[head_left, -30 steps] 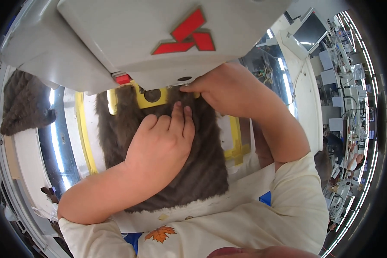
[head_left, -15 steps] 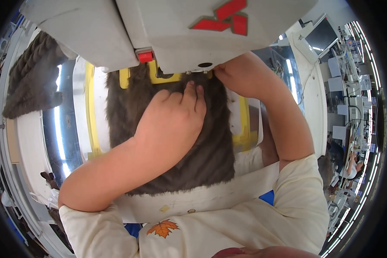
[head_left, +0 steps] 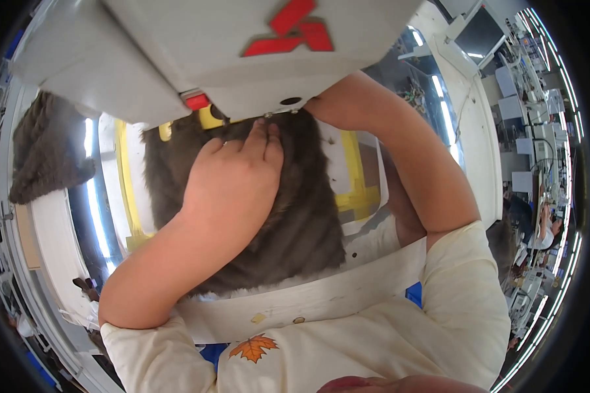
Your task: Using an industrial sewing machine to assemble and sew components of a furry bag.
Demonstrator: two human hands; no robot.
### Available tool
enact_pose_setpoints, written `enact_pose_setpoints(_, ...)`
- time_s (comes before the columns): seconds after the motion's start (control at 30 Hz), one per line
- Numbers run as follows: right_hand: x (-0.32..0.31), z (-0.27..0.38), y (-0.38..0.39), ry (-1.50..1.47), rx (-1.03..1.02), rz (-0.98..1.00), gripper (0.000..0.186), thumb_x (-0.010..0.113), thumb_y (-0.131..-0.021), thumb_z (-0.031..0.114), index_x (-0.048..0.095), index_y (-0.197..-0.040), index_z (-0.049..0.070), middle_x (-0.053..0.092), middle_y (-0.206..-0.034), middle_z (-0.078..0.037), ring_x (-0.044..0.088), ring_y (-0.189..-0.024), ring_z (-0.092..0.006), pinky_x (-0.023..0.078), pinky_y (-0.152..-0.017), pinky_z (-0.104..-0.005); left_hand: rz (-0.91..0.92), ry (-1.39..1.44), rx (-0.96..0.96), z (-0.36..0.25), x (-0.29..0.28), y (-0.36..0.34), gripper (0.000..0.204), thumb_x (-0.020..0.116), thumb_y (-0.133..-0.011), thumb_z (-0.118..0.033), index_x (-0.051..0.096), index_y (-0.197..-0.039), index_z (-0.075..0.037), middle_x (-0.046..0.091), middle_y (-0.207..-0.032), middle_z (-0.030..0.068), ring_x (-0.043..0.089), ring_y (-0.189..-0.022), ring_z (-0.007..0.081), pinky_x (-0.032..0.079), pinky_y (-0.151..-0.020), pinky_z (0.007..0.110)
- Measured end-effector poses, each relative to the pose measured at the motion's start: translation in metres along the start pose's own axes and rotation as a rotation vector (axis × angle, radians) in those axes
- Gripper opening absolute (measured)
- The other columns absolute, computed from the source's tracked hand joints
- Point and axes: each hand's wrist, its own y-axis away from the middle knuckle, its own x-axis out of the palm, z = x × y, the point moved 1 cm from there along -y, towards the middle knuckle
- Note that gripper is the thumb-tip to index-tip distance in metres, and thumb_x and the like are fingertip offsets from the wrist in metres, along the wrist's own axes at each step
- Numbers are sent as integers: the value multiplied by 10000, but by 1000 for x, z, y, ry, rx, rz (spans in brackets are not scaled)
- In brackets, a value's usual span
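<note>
A dark brown piece of fur [head_left: 301,223] lies flat under the head of a white sewing machine [head_left: 242,72]. My left hand [head_left: 233,173] rests on the fur, palm down. Its fingers reach toward the machine, the foremost ones stretched out close below the machine's lower edge. To its right, my right hand [head_left: 337,105] is at the far right edge of the fur. The machine head covers its fingers, so their grip is hidden. Part of a yellow plate [head_left: 211,118] shows on the fur beneath the machine, next to a red block [head_left: 196,100].
Yellow tape strips [head_left: 354,173] run along the white work surface on both sides. Another brown fur piece [head_left: 49,147] lies at the left. A monitor [head_left: 476,33] stands at the far right. Along the right rim, a person [head_left: 545,229] sits among other workstations.
The machine, fur and left hand appear further left in the picture, partly because the view has shifted. The fur's near edge now lies slightly further from me. Both hands keep nearly the same pose.
</note>
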Motion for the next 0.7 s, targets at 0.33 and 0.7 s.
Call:
enact_pose_setpoints(0.33, -18, 5, 23, -202, -91, 183, 355, 556, -855, 73, 738, -1157, 36, 729, -1170, -143, 672, -1094, -357, 538, -939, -438, -19, 79, -14, 7, 1, 1, 453, 585, -843, -89, 646, -1289, -32, 697, -1249, 137, 667, -921, 246, 491, -790, 364)
enact_pose_setpoints(0.7, -16, 37, 35, -7, -126, 385, 363, 575, -882, 59, 698, -1223, 43, 706, -1230, -88, 696, -1014, -332, 578, -840, -430, 74, 55, -65, 9, -3, -6, 439, 553, -873, -59, 613, -1305, -9, 697, -1186, 140, 677, -1012, 279, 485, -826, 383)
